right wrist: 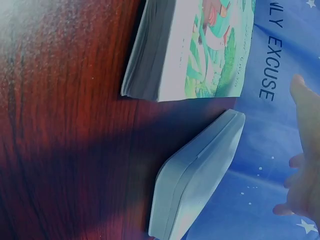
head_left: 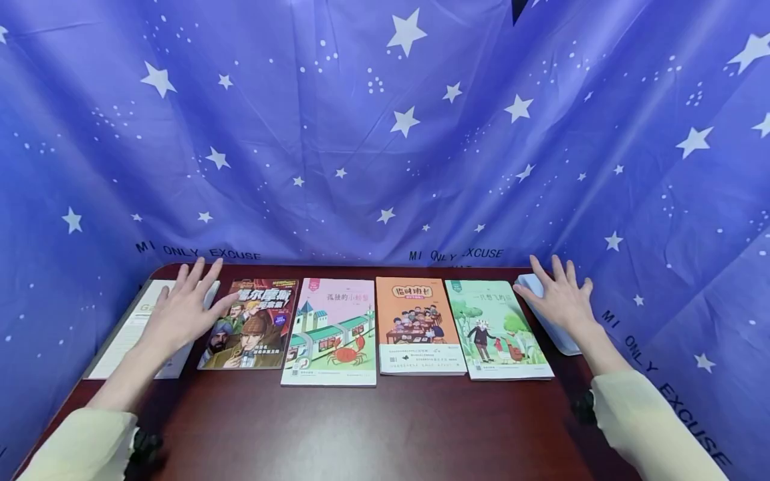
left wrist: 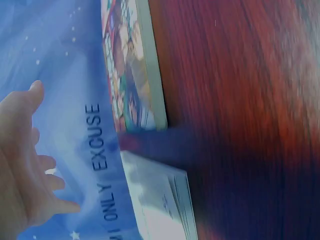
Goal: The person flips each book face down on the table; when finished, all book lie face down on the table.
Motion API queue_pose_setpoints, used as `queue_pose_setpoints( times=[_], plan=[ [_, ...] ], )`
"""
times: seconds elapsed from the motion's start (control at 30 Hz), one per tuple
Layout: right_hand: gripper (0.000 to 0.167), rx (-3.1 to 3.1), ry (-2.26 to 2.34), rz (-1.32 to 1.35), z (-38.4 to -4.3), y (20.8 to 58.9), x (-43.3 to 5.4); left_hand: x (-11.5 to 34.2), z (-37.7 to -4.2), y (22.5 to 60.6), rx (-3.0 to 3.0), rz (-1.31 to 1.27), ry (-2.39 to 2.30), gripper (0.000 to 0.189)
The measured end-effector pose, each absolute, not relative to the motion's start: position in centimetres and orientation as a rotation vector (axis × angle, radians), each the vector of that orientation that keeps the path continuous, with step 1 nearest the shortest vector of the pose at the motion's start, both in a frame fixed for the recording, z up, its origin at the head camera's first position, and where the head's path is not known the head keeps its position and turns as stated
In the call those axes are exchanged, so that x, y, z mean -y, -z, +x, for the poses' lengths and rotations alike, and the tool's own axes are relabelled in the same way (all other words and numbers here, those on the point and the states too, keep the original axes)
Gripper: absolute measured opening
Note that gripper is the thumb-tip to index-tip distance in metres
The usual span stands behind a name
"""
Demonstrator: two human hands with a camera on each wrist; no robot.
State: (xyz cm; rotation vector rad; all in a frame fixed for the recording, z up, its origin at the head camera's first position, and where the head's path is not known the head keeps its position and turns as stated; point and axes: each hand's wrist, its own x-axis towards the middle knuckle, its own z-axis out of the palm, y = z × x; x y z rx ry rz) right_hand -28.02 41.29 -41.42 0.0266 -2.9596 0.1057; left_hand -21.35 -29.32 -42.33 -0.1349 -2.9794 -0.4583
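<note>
My left hand [head_left: 183, 310] hovers with spread fingers over a white book [head_left: 123, 327] at the far left and beside a comic-style detective book [head_left: 255, 327]. Its palm and fingers [left wrist: 22, 165] show in the left wrist view, apart from both books. At the far right, my right hand [head_left: 563, 304] is held above a pale blue flat case with rounded corners [right wrist: 205, 175], fingers spread. To the left of that case lies a green-covered book [head_left: 502, 334]. Neither hand holds anything.
Between the hands, a pink book with a crab [head_left: 331, 321] and an orange book [head_left: 415, 324] lie in the same row. They rest on a dark reddish wooden table [head_left: 361, 434]. Blue star-patterned cloth [head_left: 361, 133] hangs behind and at both sides.
</note>
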Motion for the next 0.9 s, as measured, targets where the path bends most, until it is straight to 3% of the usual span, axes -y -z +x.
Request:
queue_pose_setpoints(
  times=[0.9],
  plan=[
    [0.085,2.959,-0.377,0.094,-29.3,41.4,-39.9,19.2,-21.7,43.5,2.847,-0.336,0.836,0.079]
  ],
)
